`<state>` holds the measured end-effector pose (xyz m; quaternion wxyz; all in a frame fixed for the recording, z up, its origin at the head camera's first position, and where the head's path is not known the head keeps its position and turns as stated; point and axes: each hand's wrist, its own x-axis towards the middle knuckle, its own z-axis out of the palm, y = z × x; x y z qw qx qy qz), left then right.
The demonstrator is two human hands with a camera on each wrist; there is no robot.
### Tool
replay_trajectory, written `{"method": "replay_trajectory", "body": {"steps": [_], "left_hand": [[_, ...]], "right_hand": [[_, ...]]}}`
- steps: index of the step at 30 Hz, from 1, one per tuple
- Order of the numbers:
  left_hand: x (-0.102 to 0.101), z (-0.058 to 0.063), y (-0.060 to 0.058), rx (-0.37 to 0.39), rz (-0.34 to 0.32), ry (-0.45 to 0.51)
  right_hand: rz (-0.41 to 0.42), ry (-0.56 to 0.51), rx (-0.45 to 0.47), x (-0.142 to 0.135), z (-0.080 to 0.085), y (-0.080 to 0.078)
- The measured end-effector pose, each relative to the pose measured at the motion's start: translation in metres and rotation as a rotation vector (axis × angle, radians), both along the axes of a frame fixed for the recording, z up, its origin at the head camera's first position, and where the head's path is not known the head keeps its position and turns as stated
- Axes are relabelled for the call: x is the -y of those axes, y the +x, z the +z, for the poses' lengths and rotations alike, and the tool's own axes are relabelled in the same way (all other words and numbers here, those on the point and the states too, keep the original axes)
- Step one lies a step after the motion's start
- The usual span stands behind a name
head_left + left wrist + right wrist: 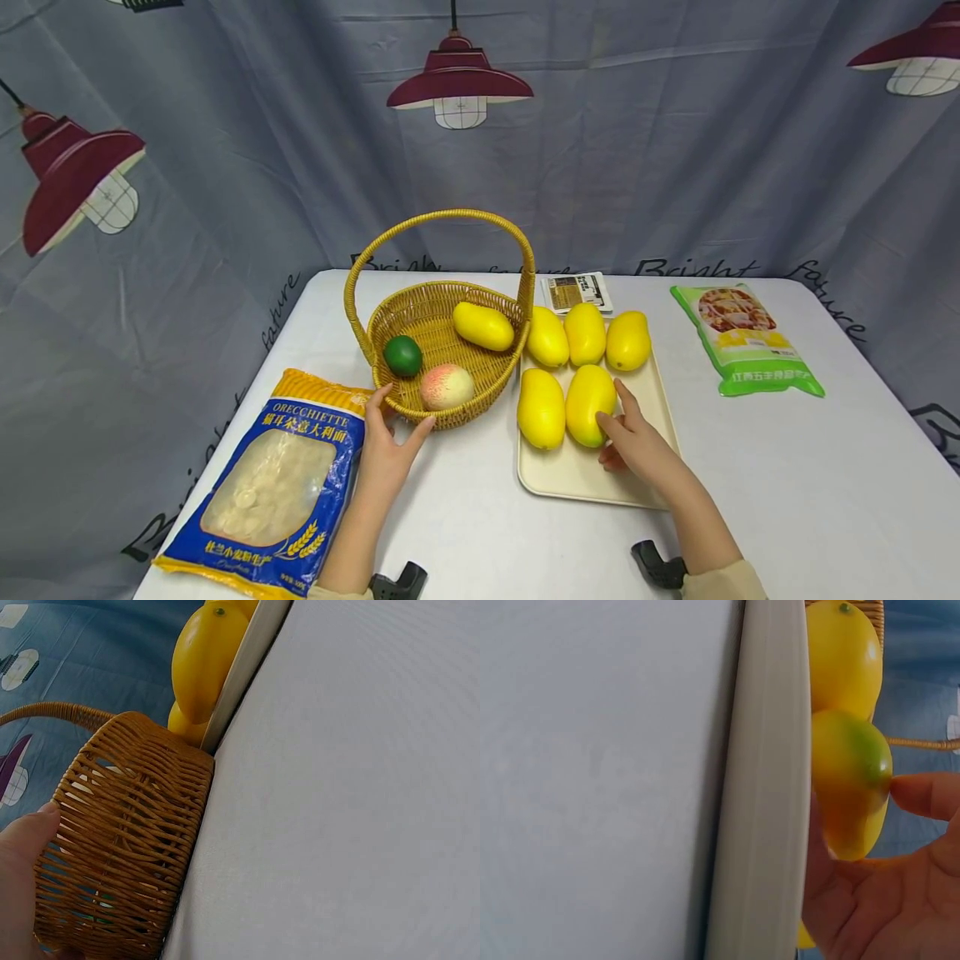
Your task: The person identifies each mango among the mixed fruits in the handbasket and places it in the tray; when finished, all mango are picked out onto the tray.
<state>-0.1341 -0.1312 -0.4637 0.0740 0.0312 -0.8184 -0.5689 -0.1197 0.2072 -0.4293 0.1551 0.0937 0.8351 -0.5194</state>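
My left hand holds the near left side of a yellow wicker basket, thumb against its outer wall and fingers at the rim. Inside the basket lie a yellow mango, a dark green fruit and a peach. Over a cream tray, my right hand grips the near middle mango, which has a green patch. Its thumb touches the mango's side in the right wrist view; the other fingers are partly hidden. Several more mangoes lie on that tray.
A blue and yellow pasta bag lies left of the basket. On the right is a green food packet. Behind the tray lies a printed card. A grey curtain hangs behind the white table.
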Motion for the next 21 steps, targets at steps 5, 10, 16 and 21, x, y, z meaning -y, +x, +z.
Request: {"method": "replay_trajectory", "body": {"steps": [5, 10, 16, 21], "left_hand": [[0.001, -0.001, 0.000, 0.004, 0.002, 0.000], [0.000, -0.001, 0.001, 0.005, 0.001, 0.000], [-0.001, 0.000, 0.000, 0.001, -0.001, -0.002], [-0.001, 0.002, 0.001, 0.005, 0.001, 0.002]], "right_hand": [[0.014, 0.093, -0.008, -0.002, -0.001, -0.001], [0.013, 0.209, -0.083, -0.005, 0.001, -0.001], [-0.015, 0.444, -0.247, -0.007, 0.016, -0.002], [-0.001, 0.448, -0.341, 0.002, 0.038, -0.012]]}}
